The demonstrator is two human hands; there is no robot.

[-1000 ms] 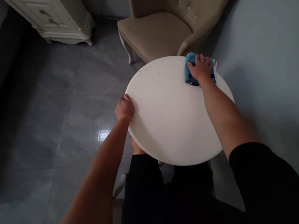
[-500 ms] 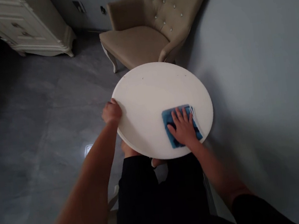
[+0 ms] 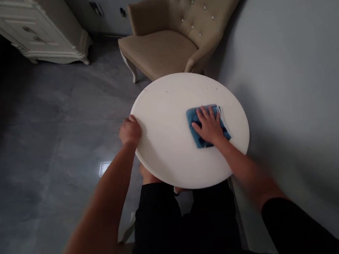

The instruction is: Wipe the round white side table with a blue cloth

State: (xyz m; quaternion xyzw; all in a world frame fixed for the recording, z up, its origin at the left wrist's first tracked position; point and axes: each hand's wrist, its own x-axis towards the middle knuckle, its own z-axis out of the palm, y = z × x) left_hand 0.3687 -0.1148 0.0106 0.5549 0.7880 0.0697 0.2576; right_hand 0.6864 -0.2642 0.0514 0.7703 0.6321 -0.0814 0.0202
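Observation:
A round white table (image 3: 171, 143) stands in front of my lap, with a few small dark specks near its far edge. My left hand (image 3: 130, 131) is closed around the left edge of the tabletop, its fingertips partly hidden. On the right half of the table lies a folded blue cloth (image 3: 195, 130) with darker patches and a white fringe. Flat on top of the cloth rests my right hand (image 3: 209, 126), fingers spread, pressing it to the surface.
A tan tufted armchair (image 3: 159, 51) stands just beyond the table. At the far left is a white cabinet (image 3: 51, 38). A grey wall (image 3: 298, 64) runs close along the right side. Grey tiled floor (image 3: 48, 130) lies to the left.
My right hand and the cloth under it have slid away from me across the tabletop. My left hand keeps its hold on the edge. The view has shifted slightly.

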